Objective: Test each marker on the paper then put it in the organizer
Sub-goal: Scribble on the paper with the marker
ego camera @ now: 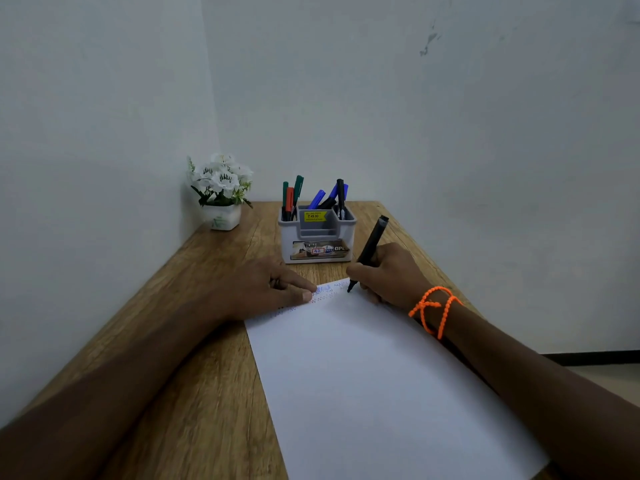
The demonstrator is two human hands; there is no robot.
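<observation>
Currently the right hand [388,275] grips a black marker [370,251], tip down on the paper [374,382] near its top edge, right of centre frame. Left hand [266,289] lies flat, fingers straight, pressing the paper's upper left corner beside zigzag marks [325,295]. Organizer [317,237] stands just above the hands on the table [194,358], holding green, red, blue and black markers. Flower pot [221,202] at upper left.

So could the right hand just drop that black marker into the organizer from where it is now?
Probably yes. The right hand grips the black marker, tip at the paper, and the organizer stands just beyond with bare table between. Its right compartment already holds markers, but the middle looks free.
</observation>
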